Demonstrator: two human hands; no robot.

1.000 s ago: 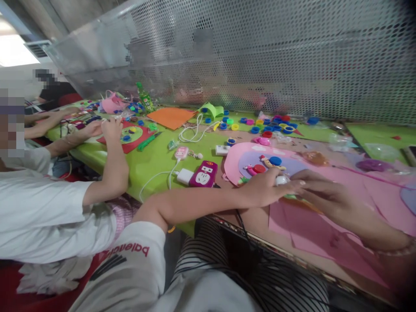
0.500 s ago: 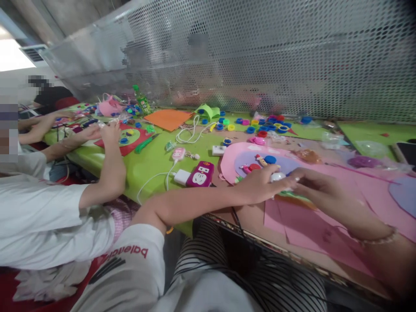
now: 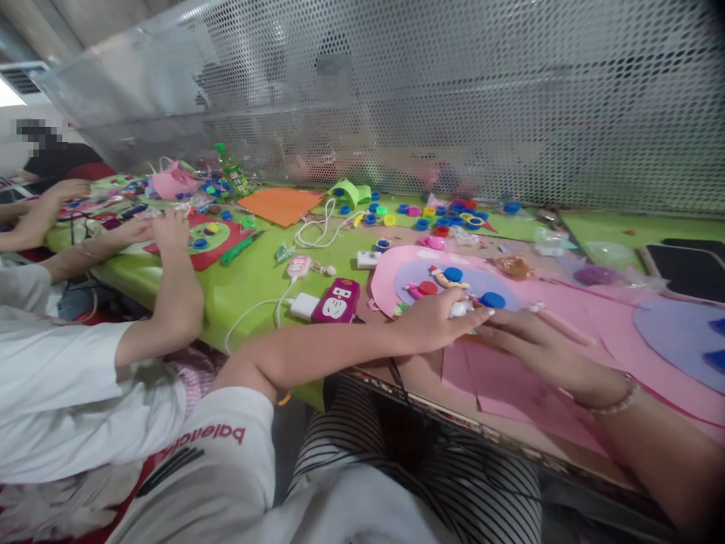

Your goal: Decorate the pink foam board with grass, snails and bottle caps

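My left hand (image 3: 431,323) has its fingers and thumb closed around a small white lump (image 3: 461,308), which looks like modelling clay. Stretched out low over the craft board, my right hand (image 3: 529,344) has its fingertips near my left thumb; nothing shows in it. Under both hands lies a pink craft board (image 3: 387,273) with a lilac centre. On that board sit a small figure with a blue round piece (image 3: 451,275), a pink figure with a red round piece (image 3: 426,289) and a blue cap (image 3: 492,300). My fingers hide its near edge.
Pink sheets (image 3: 510,389) lie at the table's front edge. A magenta power socket (image 3: 338,301) with a white charger stands left. Several coloured caps (image 3: 422,224) are spread along the back, below a perforated metal screen (image 3: 453,113). Another person's hands (image 3: 170,227) work at the left.
The view has turned slightly right, showing more of the dark phone. My right hand has flattened, its fingers extending lower beside my left thumb, and the blue cap shows more fully.
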